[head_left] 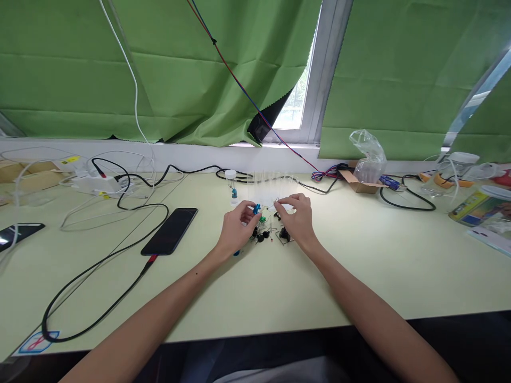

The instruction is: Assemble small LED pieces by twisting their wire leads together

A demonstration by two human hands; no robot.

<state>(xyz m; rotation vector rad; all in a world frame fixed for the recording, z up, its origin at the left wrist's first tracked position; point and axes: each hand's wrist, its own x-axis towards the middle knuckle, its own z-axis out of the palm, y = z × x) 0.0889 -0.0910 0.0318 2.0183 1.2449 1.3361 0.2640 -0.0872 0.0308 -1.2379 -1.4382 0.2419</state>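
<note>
A small blue electronic component [256, 209] is pinched between the thumb and fingers of my left hand [236, 226]. My right hand [297, 217] is closed at the fingertips around a thin wire lead [276, 201]; what the lead belongs to is too small to make out. Beneath and between both hands lies a loose pile of black electronic parts [261, 235] with thin leads, along with a green part [262, 219]. Another blue part [237, 253] shows partly below my left wrist. Just behind the hands stands a row of clear tubes [271, 183].
A clear capped tube [233, 187] with blue parts inside stands behind my left hand. To the left lies a black phone [170, 231] with its black cable [96, 266] looping across the table. A small cardboard box [361, 183] and a labelled jar [481, 205] are at the right.
</note>
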